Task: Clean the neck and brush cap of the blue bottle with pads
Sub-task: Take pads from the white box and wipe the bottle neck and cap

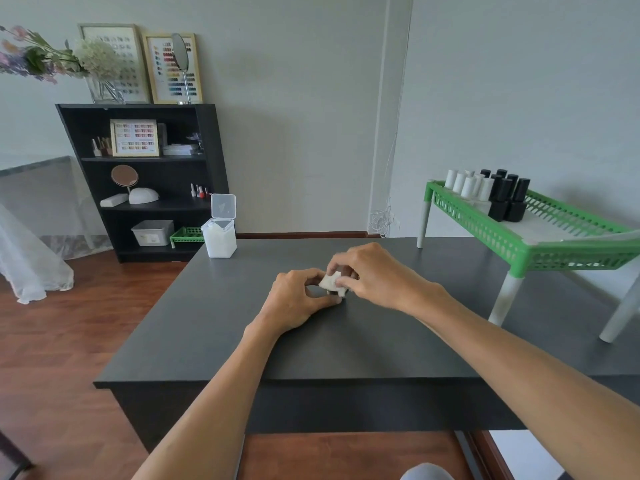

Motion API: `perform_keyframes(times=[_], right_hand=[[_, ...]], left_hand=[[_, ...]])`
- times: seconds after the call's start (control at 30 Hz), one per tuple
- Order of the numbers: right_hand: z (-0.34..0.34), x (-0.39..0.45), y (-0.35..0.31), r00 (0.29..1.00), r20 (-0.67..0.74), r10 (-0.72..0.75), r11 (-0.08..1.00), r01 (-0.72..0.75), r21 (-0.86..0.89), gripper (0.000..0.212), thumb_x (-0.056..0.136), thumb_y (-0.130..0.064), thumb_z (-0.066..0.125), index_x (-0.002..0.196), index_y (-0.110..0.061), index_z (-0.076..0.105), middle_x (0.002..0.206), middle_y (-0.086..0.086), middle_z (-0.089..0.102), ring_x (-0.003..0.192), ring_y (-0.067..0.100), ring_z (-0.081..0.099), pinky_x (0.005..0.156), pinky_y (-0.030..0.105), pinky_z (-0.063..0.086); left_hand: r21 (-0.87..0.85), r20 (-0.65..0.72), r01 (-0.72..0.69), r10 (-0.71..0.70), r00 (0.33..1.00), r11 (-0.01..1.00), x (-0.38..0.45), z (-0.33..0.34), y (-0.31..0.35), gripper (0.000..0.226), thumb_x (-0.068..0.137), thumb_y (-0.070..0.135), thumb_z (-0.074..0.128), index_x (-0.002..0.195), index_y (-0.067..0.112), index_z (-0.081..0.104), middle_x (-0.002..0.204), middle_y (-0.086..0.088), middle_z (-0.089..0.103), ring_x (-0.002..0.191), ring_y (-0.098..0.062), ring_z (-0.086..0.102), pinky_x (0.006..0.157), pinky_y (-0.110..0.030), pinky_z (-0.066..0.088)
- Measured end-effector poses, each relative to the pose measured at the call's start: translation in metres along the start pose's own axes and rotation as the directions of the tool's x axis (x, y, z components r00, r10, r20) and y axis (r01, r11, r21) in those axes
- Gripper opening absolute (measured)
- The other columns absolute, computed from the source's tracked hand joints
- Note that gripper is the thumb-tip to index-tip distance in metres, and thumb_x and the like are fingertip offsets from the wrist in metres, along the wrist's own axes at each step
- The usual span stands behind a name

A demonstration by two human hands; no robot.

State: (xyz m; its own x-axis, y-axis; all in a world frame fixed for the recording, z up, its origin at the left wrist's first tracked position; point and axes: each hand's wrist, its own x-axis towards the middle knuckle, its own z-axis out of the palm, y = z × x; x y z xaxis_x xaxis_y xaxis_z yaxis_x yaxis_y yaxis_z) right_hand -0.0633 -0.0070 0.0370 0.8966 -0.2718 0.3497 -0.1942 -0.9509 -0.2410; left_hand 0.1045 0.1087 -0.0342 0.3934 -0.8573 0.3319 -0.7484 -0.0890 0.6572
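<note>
Both hands meet over the middle of the dark table (214, 327). My right hand (372, 275) pinches a white pad (330, 282) and presses it down onto a small dark object between the hands. My left hand (298, 296) curls around that object from the left and grips its base near the tabletop. The object is almost fully hidden by fingers and pad, so I cannot tell its colour or whether it is the blue bottle. No brush cap is visible.
An open clear box of white pads (220, 233) stands at the table's far left corner. A green rack (519, 244) on white legs at the right carries several white and black bottles (507, 197). A black shelf (145, 181) stands beyond on the left.
</note>
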Motion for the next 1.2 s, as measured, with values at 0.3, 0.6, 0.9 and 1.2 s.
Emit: perform_keyframes(times=[0.3, 0.6, 0.9, 1.2], right_hand=[[-0.008, 0.002, 0.011, 0.996, 0.090, 0.017, 0.999, -0.013, -0.045, 0.020, 0.102, -0.017, 0.067, 0.116, -0.025, 0.079, 0.083, -0.020, 0.055, 0.085, 0.010, 0.060, 0.079, 0.026, 0.047], [-0.004, 0.006, 0.006, 0.986, 0.156, -0.065, 0.994, 0.077, -0.071, 0.024, 0.097, -0.012, 0.069, 0.114, -0.024, 0.081, 0.098, -0.003, 0.064, 0.085, 0.013, 0.066, 0.084, 0.038, 0.060], [-0.005, 0.007, 0.012, 0.982, 0.171, -0.084, 0.996, 0.085, 0.004, 0.024, 0.102, -0.019, 0.065, 0.116, -0.026, 0.082, 0.111, -0.001, 0.069, 0.082, 0.000, 0.057, 0.088, 0.027, 0.054], [0.002, 0.008, 0.009, 0.996, 0.089, -0.013, 0.997, 0.007, 0.073, 0.013, 0.093, -0.015, 0.076, 0.100, -0.022, 0.085, 0.093, -0.004, 0.074, 0.074, 0.002, 0.067, 0.073, 0.020, 0.056]], left_hand=[[-0.016, 0.000, 0.015, -0.015, 1.000, 1.000, 0.000, -0.001, 0.000, 0.030, 0.080, 0.049, 0.088, 0.105, 0.037, 0.077, 0.094, 0.027, 0.074, 0.075, 0.016, 0.061, 0.072, -0.014, 0.043], [-0.007, -0.010, 0.003, -0.003, 1.000, 1.000, -0.001, -0.001, 0.001, 0.029, 0.080, 0.049, 0.087, 0.104, 0.037, 0.077, 0.098, 0.023, 0.077, 0.076, 0.015, 0.062, 0.072, -0.015, 0.044], [-0.007, -0.009, 0.010, -0.010, 1.000, 1.000, -0.001, -0.001, 0.000, 0.031, 0.078, 0.051, 0.088, 0.103, 0.035, 0.077, 0.098, 0.022, 0.077, 0.076, 0.014, 0.063, 0.073, -0.015, 0.045], [0.003, -0.012, 0.004, -0.004, 1.000, 1.000, -0.001, -0.001, 0.001, 0.033, 0.080, 0.051, 0.087, 0.106, 0.033, 0.077, 0.099, 0.020, 0.076, 0.074, 0.017, 0.061, 0.073, -0.015, 0.044]])
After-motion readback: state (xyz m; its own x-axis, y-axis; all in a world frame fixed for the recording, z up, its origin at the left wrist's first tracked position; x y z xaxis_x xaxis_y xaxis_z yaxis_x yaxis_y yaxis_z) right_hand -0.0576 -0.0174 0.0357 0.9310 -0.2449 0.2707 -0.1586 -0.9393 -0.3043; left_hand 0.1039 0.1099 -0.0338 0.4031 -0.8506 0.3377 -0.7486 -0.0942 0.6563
